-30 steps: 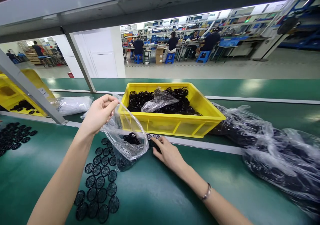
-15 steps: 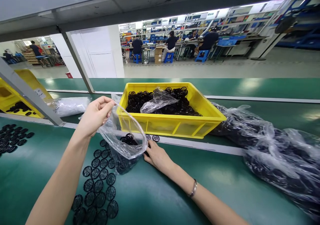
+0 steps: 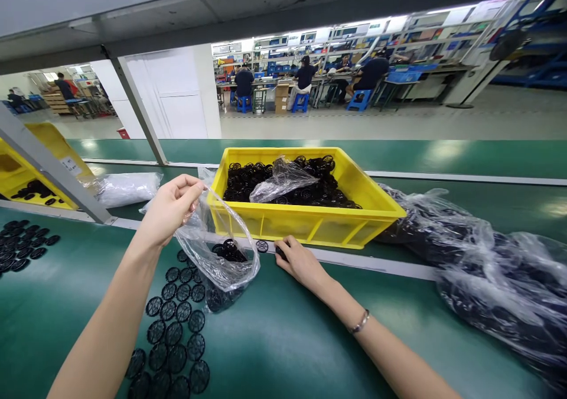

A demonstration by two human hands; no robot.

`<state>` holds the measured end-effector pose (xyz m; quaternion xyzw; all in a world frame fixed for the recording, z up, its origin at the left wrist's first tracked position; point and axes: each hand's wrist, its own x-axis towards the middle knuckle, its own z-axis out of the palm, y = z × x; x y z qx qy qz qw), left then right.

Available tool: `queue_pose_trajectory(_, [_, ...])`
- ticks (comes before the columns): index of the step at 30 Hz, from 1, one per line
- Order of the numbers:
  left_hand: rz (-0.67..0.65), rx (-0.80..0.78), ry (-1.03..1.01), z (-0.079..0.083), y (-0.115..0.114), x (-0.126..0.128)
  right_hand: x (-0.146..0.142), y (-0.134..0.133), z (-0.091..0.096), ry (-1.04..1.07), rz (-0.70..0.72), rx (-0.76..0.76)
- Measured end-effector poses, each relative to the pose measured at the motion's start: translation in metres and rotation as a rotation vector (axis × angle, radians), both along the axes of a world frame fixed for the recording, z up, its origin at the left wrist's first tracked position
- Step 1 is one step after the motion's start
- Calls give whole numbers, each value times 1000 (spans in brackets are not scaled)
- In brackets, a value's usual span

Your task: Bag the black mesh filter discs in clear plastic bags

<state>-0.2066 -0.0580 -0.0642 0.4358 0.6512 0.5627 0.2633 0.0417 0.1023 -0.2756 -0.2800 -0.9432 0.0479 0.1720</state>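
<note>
My left hand (image 3: 170,208) pinches the rim of a clear plastic bag (image 3: 221,248) and holds it open above the green table (image 3: 283,340). Several black round grille discs lie inside the bag. My right hand (image 3: 297,260) rests on the table just right of the bag, fingers curled on a black disc (image 3: 280,251) by the white strip. One loose disc (image 3: 262,246) lies between the hand and the bag. More black discs (image 3: 175,322) lie in rows on the table below my left forearm.
A yellow bin (image 3: 310,221) of black discs with a crumpled bag on top stands behind my hands. Big clear bags of black parts (image 3: 491,275) fill the right side. Another yellow bin (image 3: 26,180), a metal strut (image 3: 48,168) and more discs (image 3: 22,248) are at left. People work far behind.
My right hand drew back from the bag's mouth and moved right to a loose disc by the white strip. My left hand keeps the bag held open.
</note>
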Motion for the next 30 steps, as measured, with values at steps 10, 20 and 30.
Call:
queue_pose_trajectory(10, [-38,-7,-7,3,2,15,-39,-9,12,-46,67,-91])
queue_pose_trajectory(20, [-157,58,337,16,6,59,18,-78,186,606,109,48])
queue_pose_trajectory(30, [24,67,713,41,-1,46,-11,-67,195,0,478,17])
